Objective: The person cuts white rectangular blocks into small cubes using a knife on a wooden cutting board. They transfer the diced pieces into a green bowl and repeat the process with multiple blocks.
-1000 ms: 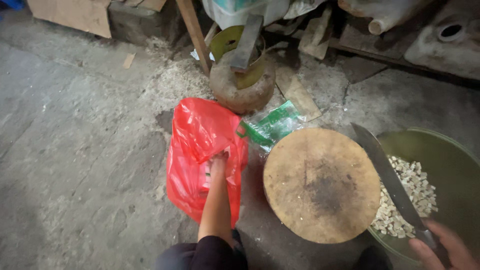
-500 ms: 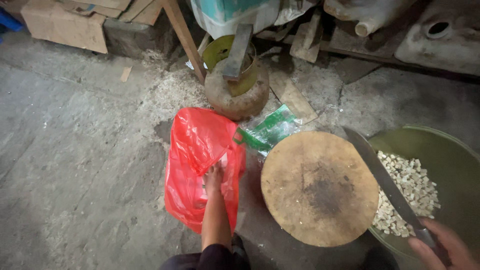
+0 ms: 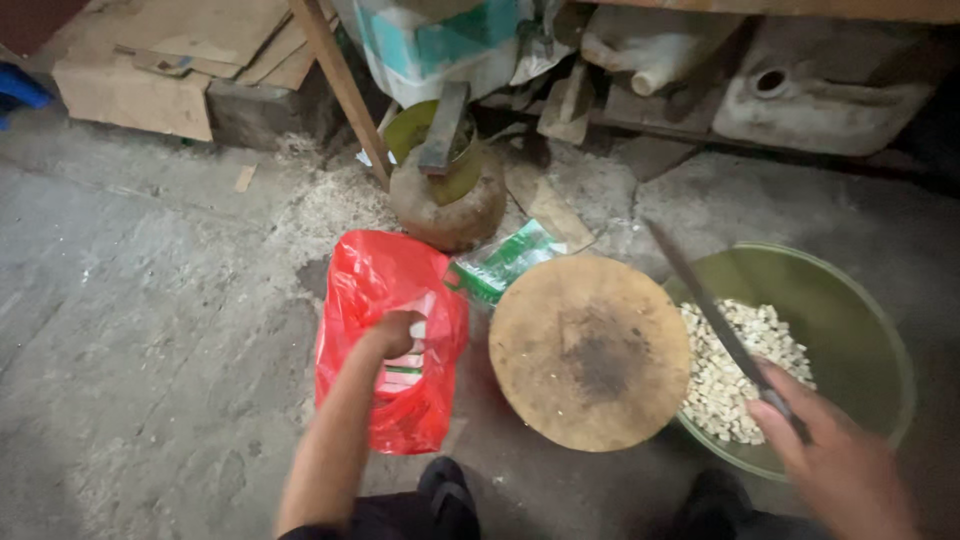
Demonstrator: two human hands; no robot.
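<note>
In the head view, the person's left hand [image 3: 398,332] sits at the centre-left of the frame, reaching into the mouth of a red plastic bag [image 3: 385,400] that lies slumped on the concrete floor [image 3: 150,330]. The fingers curl into a closed fist at the bag's opening, though whether they pinch the plastic or something inside it is hard to tell, since the folds hide the fingertips. The bag lies close to the person's knees, probably so its contents stay within easy reach.

Just to the right of the bag stands a round wooden chopping block [image 3: 590,350], its middle darkened and worn from cutting. A green printed packet [image 3: 500,262] lies against the block's upper-left edge, touching the bag as well.

At the lower right, the right hand [image 3: 840,460] is wrapped firmly around the handle of a long knife [image 3: 715,315]. The blade slants up and to the left over the rim of a green basin [image 3: 880,330], held clear of the block, which keeps the edge away from the other arm. The basin touches the block's right side and holds a heap of pale chopped pieces [image 3: 735,370], placed so cut material can be swept straight in.

At the upper centre, a rusty round vessel [image 3: 445,200] stands beside a slanting wooden post [image 3: 340,85].
</note>
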